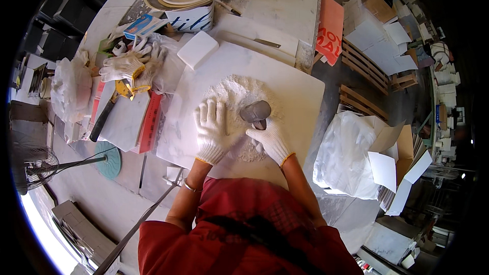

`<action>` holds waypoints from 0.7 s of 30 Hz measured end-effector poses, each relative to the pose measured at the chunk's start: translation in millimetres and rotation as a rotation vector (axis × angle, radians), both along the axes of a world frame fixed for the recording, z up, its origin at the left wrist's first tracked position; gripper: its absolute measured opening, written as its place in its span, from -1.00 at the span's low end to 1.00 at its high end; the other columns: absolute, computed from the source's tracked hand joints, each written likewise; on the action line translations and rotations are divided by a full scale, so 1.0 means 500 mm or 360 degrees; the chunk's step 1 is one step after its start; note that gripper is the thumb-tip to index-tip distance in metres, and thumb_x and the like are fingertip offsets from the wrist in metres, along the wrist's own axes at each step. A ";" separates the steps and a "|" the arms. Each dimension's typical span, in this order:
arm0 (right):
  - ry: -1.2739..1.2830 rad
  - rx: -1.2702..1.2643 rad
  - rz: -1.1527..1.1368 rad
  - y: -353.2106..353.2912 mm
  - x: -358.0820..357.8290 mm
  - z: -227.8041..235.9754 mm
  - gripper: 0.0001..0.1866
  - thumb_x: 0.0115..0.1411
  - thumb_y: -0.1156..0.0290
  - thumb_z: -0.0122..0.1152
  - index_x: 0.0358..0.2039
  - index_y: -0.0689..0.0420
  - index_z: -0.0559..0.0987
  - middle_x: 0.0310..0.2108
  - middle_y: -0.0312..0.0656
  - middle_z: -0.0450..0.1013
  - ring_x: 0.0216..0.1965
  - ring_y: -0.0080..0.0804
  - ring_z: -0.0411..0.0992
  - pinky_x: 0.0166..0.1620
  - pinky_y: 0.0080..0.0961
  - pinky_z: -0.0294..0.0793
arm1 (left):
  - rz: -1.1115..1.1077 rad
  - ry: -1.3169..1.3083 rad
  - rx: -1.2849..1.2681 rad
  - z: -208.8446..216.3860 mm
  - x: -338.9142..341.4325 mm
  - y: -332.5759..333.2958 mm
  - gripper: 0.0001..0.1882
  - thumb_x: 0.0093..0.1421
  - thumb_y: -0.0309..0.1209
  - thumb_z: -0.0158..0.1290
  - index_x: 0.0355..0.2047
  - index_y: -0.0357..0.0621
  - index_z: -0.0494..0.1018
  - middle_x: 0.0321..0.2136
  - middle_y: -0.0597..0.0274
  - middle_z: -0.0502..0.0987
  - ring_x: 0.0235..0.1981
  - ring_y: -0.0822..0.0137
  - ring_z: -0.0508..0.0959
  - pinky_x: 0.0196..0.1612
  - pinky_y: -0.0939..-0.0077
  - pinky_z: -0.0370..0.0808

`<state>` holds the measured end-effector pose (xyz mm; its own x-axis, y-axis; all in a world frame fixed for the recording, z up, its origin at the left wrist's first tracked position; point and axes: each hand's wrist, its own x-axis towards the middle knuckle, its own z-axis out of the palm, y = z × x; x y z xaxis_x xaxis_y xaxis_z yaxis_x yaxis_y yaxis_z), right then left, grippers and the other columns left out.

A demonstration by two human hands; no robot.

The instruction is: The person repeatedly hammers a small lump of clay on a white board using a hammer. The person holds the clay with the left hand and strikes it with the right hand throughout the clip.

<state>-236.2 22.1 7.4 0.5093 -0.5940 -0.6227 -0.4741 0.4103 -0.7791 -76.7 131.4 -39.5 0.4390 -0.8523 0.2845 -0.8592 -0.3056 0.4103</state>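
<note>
White powder point(232, 90) lies heaped on our pale board point(300, 94). Left of the heap's middle, our gloved left hand point(210, 130) is palm down, fingers straight and slightly parted; we cannot tell what its palm covers. At the heap's right side, our gloved right hand point(272, 140) grips a dark grey tool point(254, 112), its rounded head above the powder. Beyond the heap, leftward, we have a white block point(198, 50).

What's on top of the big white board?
A white powder heap, the gloved left hand at its left edge, the gloved right hand holding a dark grey tool; white block near the far-left corner. Surface under powder and hands: hidden.
</note>
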 end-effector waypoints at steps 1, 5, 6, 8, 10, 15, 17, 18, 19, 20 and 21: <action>-0.0054 0.0040 -0.0105 0.010 -0.001 0.014 -0.70 0.23 0.34 0.43 -0.14 0.21 0.55 -0.52 -0.28 0.50 -0.57 -0.58 0.44 -0.54 -0.51 0.41 | 0.0032 0.0033 0.0028 0.009 -0.008 0.003 0.02 -0.09 0.12 0.38 0.23 -0.38 0.36 0.17 -0.21 0.40 0.22 -0.29 0.33 0.30 -0.18 0.22; 0.0069 -0.0715 0.0185 0.000 -0.005 0.036 -0.56 0.22 0.23 0.41 0.01 0.22 0.56 -0.38 -0.14 0.60 -0.48 -0.38 0.55 -0.41 -0.38 0.53 | 0.0154 0.0041 0.0153 0.015 -0.037 -0.015 0.04 -0.02 0.22 0.31 0.26 -0.35 0.35 0.23 -0.23 0.35 0.30 -0.26 0.28 0.40 -0.20 0.12; 0.0042 -0.0898 0.0198 -0.003 -0.014 0.000 -0.51 0.22 0.22 0.40 0.06 0.23 0.54 -0.37 -0.12 0.61 -0.44 -0.35 0.57 -0.38 -0.35 0.55 | 0.0167 0.0071 0.0167 0.018 -0.041 -0.021 0.04 -0.02 0.22 0.31 0.26 -0.35 0.35 0.23 -0.24 0.35 0.31 -0.26 0.27 0.41 -0.20 0.11; 0.0056 -0.0788 0.0166 -0.001 -0.008 -0.042 -0.49 0.21 0.22 0.41 0.08 0.23 0.54 -0.37 -0.12 0.60 -0.43 -0.33 0.57 -0.37 -0.33 0.56 | 0.0174 -0.0027 0.0098 0.007 -0.042 -0.027 0.03 -0.07 0.18 0.32 0.24 -0.36 0.36 0.20 -0.23 0.36 0.27 -0.27 0.30 0.36 -0.23 0.16; 0.0096 -0.0532 0.0159 -0.005 -0.002 -0.077 -0.51 0.22 0.24 0.40 0.08 0.23 0.53 -0.38 -0.12 0.58 -0.45 -0.36 0.55 -0.40 -0.36 0.54 | 0.0176 -0.0087 0.0065 0.001 -0.038 -0.023 0.03 -0.09 0.15 0.34 0.22 -0.36 0.36 0.18 -0.23 0.37 0.26 -0.27 0.31 0.34 -0.24 0.18; 0.0002 0.0027 -0.0058 -0.005 0.014 0.032 -0.69 0.26 0.35 0.42 -0.07 0.13 0.52 -0.54 -0.24 0.53 -0.65 -0.55 0.45 -0.63 -0.56 0.35 | 0.0167 -0.0007 -0.0044 0.009 -0.034 -0.014 -0.01 -0.08 0.12 0.35 0.21 -0.36 0.37 0.13 -0.21 0.40 0.24 -0.24 0.32 0.33 -0.22 0.19; 0.0049 -0.0175 -0.0041 -0.007 0.011 0.067 -0.73 0.26 0.37 0.41 -0.10 0.13 0.54 -0.53 -0.25 0.54 -0.65 -0.57 0.45 -0.62 -0.58 0.35 | 0.0162 0.0031 -0.0077 0.013 -0.033 -0.018 0.00 -0.08 0.12 0.36 0.20 -0.37 0.37 0.12 -0.20 0.41 0.21 -0.24 0.34 0.32 -0.21 0.20; 0.0063 -0.0277 -0.0043 -0.006 0.013 0.088 -0.75 0.27 0.37 0.41 -0.12 0.13 0.55 -0.53 -0.25 0.55 -0.65 -0.57 0.45 -0.62 -0.58 0.35 | 0.0148 0.0042 -0.0094 0.017 -0.030 -0.019 0.00 -0.08 0.12 0.36 0.20 -0.38 0.37 0.11 -0.20 0.41 0.20 -0.24 0.34 0.31 -0.21 0.21; 0.0009 -0.0346 -0.0109 -0.001 0.014 0.091 -0.80 0.28 0.38 0.40 -0.17 0.13 0.57 -0.51 -0.23 0.55 -0.65 -0.59 0.43 -0.61 -0.60 0.35 | 0.0145 0.0041 -0.0086 0.020 -0.031 -0.016 -0.01 -0.08 0.11 0.36 0.20 -0.38 0.37 0.10 -0.20 0.41 0.19 -0.23 0.35 0.30 -0.21 0.21; 0.0036 -0.0331 -0.0120 0.002 0.020 0.085 -0.79 0.29 0.38 0.40 -0.14 0.14 0.56 -0.52 -0.23 0.54 -0.65 -0.60 0.41 -0.61 -0.60 0.34 | 0.0143 0.0039 -0.0078 0.023 -0.031 -0.014 -0.01 -0.08 0.11 0.36 0.19 -0.39 0.37 0.10 -0.20 0.41 0.18 -0.23 0.35 0.29 -0.21 0.22; 0.0064 -0.0324 -0.0139 0.003 0.025 0.075 -0.77 0.29 0.39 0.40 -0.12 0.14 0.56 -0.53 -0.23 0.52 -0.65 -0.60 0.39 -0.61 -0.60 0.34 | 0.0132 0.0038 -0.0078 0.026 -0.033 -0.015 -0.02 -0.08 0.10 0.35 0.19 -0.39 0.37 0.09 -0.19 0.41 0.16 -0.23 0.36 0.28 -0.20 0.23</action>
